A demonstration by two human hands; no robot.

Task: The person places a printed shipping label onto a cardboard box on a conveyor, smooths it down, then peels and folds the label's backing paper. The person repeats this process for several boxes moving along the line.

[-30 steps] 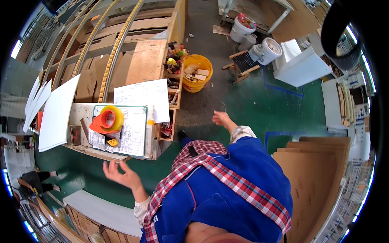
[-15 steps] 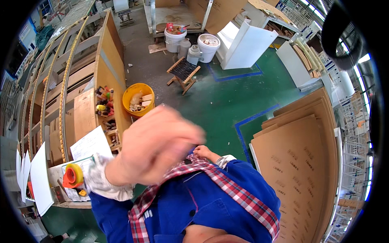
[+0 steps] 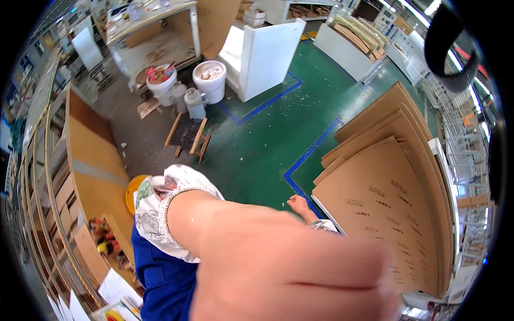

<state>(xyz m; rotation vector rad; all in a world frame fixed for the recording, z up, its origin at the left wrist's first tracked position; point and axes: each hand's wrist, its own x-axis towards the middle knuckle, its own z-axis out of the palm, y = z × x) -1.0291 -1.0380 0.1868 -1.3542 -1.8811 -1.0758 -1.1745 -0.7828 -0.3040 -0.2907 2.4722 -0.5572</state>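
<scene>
My left hand (image 3: 289,267) looms large across the lower middle, very close to the camera and smeared by motion. Its fingers are folded together, and whatever they may hold is hidden. A white patterned sleeve cover (image 3: 166,208) with an elastic cuff surrounds the left wrist, above blue workwear (image 3: 160,273). Farther down, my right hand (image 3: 301,206) has its fingers curled in, with nothing visible in it. That hand is nearest to a leaning stack of brown cardboard sheets (image 3: 369,198), in front of the sheets' left edge.
A black-topped folding stool (image 3: 187,134) stands on the floor before two white buckets (image 3: 210,83) and grey jugs. Behind them is a white panel unit (image 3: 270,59). At left, a wooden rack (image 3: 99,155) holds tools; a yellow bucket (image 3: 130,195) is partly hidden by my sleeve.
The view has swung right. My left hand has come closer to the camera, toward the lower right. My right hand has left the checked apron strap area and hangs beside the cardboard.
</scene>
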